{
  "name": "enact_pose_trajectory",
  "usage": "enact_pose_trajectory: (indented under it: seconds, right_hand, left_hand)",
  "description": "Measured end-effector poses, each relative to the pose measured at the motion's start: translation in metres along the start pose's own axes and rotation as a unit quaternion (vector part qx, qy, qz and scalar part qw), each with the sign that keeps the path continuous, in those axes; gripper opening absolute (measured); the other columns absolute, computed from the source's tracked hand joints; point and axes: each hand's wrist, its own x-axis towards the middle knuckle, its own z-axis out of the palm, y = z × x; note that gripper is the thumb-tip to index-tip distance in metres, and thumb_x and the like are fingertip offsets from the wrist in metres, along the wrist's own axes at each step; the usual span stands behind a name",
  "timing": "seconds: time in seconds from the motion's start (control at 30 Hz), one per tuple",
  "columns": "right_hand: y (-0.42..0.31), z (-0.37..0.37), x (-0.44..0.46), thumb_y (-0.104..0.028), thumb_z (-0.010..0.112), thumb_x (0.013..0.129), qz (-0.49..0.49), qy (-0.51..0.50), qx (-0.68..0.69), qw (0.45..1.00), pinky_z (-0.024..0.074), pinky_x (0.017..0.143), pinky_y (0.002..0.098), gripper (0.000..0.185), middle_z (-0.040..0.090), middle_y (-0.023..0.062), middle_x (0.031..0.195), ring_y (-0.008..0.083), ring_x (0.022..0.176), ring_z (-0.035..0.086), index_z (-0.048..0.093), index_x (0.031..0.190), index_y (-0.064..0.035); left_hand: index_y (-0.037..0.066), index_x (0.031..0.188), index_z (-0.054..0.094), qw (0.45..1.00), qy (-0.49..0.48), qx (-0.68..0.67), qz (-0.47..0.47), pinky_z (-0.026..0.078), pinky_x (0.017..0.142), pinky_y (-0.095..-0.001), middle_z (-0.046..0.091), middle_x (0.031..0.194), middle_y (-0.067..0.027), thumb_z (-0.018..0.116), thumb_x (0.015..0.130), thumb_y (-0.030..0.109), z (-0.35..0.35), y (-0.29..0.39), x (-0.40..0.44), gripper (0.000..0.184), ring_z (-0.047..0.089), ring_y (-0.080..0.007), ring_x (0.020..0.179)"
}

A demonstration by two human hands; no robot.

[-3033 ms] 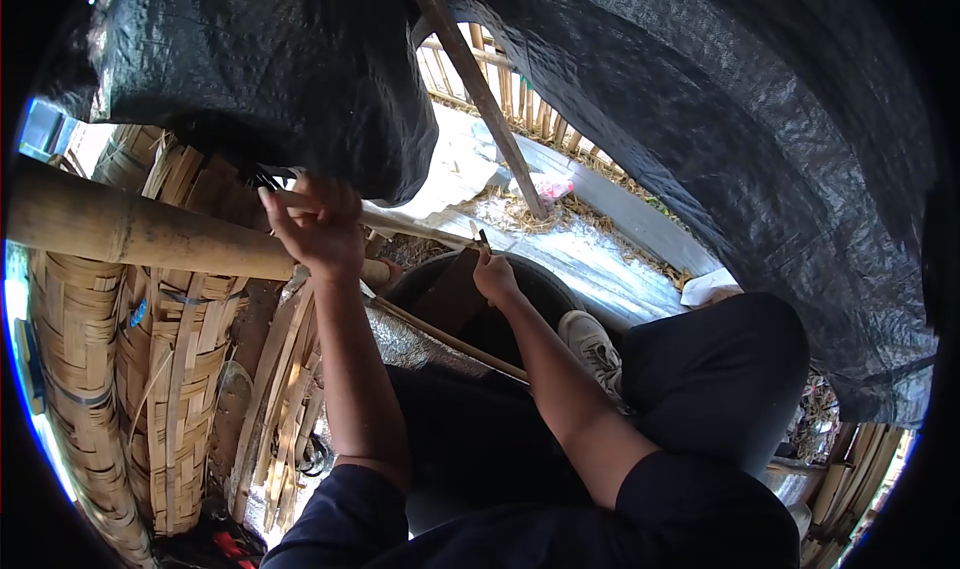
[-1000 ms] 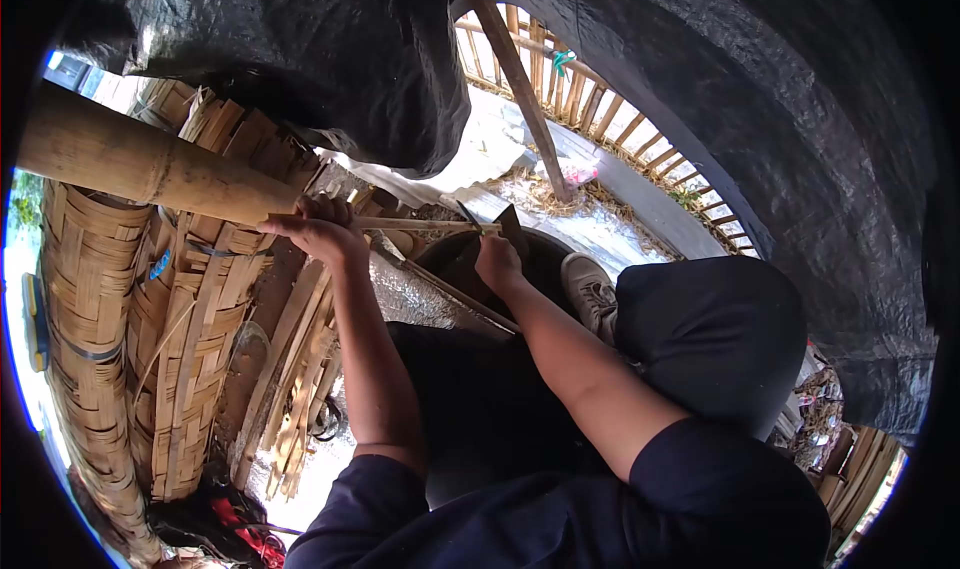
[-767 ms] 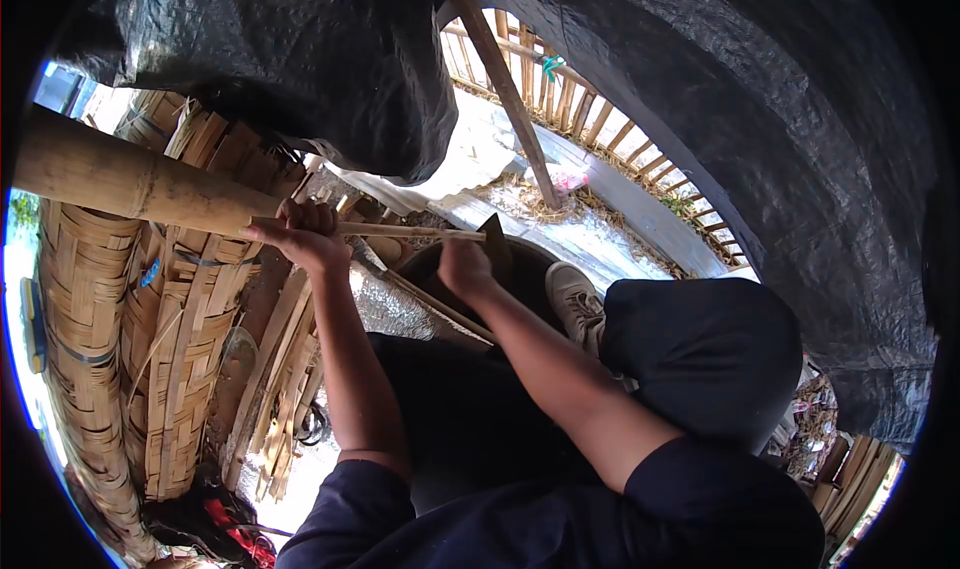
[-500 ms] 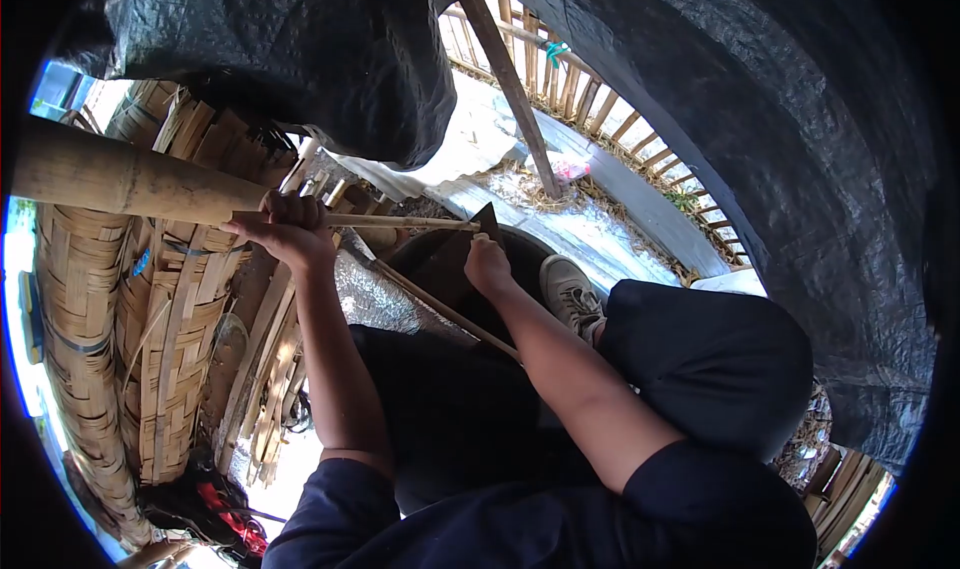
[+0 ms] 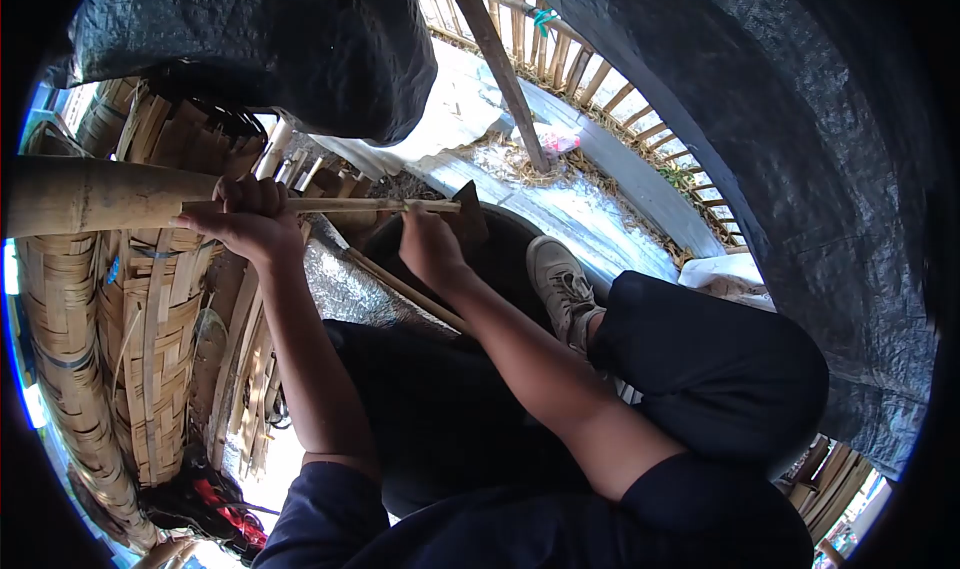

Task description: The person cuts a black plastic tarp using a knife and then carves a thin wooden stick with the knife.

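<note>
My left hand (image 5: 250,214) is closed around a thin, pale bamboo strip (image 5: 340,206), beside the end of a thick bamboo pole (image 5: 110,194). My right hand (image 5: 432,244) is closed, with its fingertips pinching the strip nearer its far end. That end lies against a dark, pointed flat blade (image 5: 470,209) standing just beyond my right hand. How the blade is held up is hard to make out. Below it sits a dark round tub-like shape (image 5: 510,234). A longer bamboo stick (image 5: 395,279) slants behind my right forearm.
Woven bamboo baskets (image 5: 60,309) stand along the left. A dark tarp (image 5: 270,49) hangs overhead and another stretch of tarp (image 5: 780,119) curves down the right. A slanting wooden post (image 5: 500,69) stands ahead, before a bamboo slat fence (image 5: 620,94). My shoe (image 5: 560,279) is right of the tub-like shape.
My right hand has slid left along the strip, away from the blade. My left hand has shifted slightly left, still gripping. The view has tilted a little.
</note>
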Motion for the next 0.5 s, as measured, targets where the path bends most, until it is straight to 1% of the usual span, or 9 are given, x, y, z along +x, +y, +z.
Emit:
enact_pose_trajectory:
  seconds: [0.07,0.1,0.17,0.2,0.27,0.3,0.37,0.43,0.5]
  right_hand:
    - [-0.012,0.007,-0.003,-0.008,0.048,0.088,0.023,0.053,0.051,0.997,0.0555,0.072,0.0422,0.014,0.066,0.024,0.085,0.038,0.082,0.067,0.052,0.098,0.0012]
    - [0.004,0.015,-0.005,-0.008,0.048,0.088,0.023,0.049,0.052,0.997,0.0555,0.072,0.0422,0.014,0.066,0.024,0.085,0.038,0.082,0.067,0.052,0.098,0.0012]
    - [0.054,0.03,-0.004,-0.011,0.048,0.089,0.123,0.068,0.017,0.99,0.0553,0.068,0.0437,0.015,0.066,0.0245,0.083,0.0365,0.077,0.067,0.052,0.096,0.0009]
    - [0.057,0.026,-0.005,-0.011,0.048,0.089,0.123,0.068,0.017,0.99,0.0553,0.068,0.0437,0.015,0.066,0.0245,0.083,0.0365,0.077,0.067,0.052,0.096,0.0009]
    - [0.061,0.017,0.001,-0.01,0.049,0.087,0.101,0.022,-0.017,0.994,0.0555,0.067,0.0439,0.013,0.066,0.0243,0.082,0.0357,0.076,0.067,0.052,0.095,0.0006]
    - [0.044,0.012,0.006,-0.01,0.049,0.087,0.099,0.024,-0.024,0.994,0.0555,0.067,0.0439,0.013,0.066,0.0243,0.082,0.0357,0.076,0.067,0.052,0.095,0.0006]
    - [-0.002,0.011,0.005,-0.008,0.049,0.086,-0.047,0.034,-0.036,0.998,0.0555,0.068,0.0444,0.014,0.066,0.0244,0.082,0.0371,0.078,0.067,0.051,0.096,0.0019]
    - [0.001,0.013,0.001,-0.008,0.049,0.086,-0.027,0.044,-0.025,0.998,0.0556,0.068,0.044,0.015,0.066,0.0249,0.082,0.0374,0.079,0.067,0.051,0.096,0.0025]
    - [0.018,0.018,-0.004,-0.008,0.049,0.085,-0.009,0.058,-0.008,0.998,0.0557,0.068,0.0437,0.015,0.065,0.0254,0.082,0.0377,0.079,0.067,0.051,0.096,0.0031]
  left_hand:
    - [0.017,0.058,0.017,1.0,0.018,-0.002,-0.002,0.008,0.041,-0.0273,0.012,0.048,0.0048,0.024,0.077,0.084,0.004,0.003,-0.002,0.07,0.008,-0.0084,0.044]
    - [0.017,0.058,0.017,1.0,0.021,0.0,-0.002,0.008,0.041,-0.0273,0.012,0.048,0.0048,0.024,0.077,0.084,0.0,0.003,-0.001,0.07,0.008,-0.0084,0.044]
    - [0.017,0.058,0.017,1.0,0.023,-0.002,-0.005,0.008,0.041,-0.0272,0.013,0.048,0.0047,0.023,0.077,0.084,-0.008,0.003,0.004,0.07,0.008,-0.0086,0.044]
    - [0.017,0.058,0.017,1.0,0.023,-0.002,-0.005,0.008,0.041,-0.0272,0.013,0.048,0.0047,0.023,0.077,0.084,-0.009,0.004,0.005,0.07,0.008,-0.0086,0.044]
    - [0.018,0.055,0.021,0.999,0.03,-0.034,-0.014,0.007,0.041,-0.0268,0.013,0.046,0.005,0.022,0.079,0.082,-0.008,0.003,0.007,0.069,0.008,-0.0083,0.043]
    - [0.018,0.055,0.021,0.999,0.032,-0.04,-0.013,0.007,0.041,-0.0268,0.013,0.046,0.005,0.022,0.079,0.082,-0.004,0.002,0.008,0.069,0.008,-0.0083,0.043]
    - [0.017,0.055,0.021,1.0,0.022,-0.021,-0.008,0.008,0.041,-0.0269,0.013,0.045,0.0048,0.021,0.079,0.082,0.002,0.003,0.005,0.069,0.008,-0.0086,0.043]
    - [0.017,0.055,0.021,1.0,0.013,-0.008,-0.008,0.008,0.041,-0.027,0.015,0.045,0.0047,0.021,0.079,0.082,0.0,0.002,0.008,0.069,0.008,-0.0088,0.042]
    - [0.017,0.055,0.021,0.998,0.058,-0.007,-0.014,0.008,0.041,-0.0273,0.015,0.045,0.0047,0.021,0.079,0.082,0.001,0.003,0.009,0.07,0.008,-0.009,0.042]
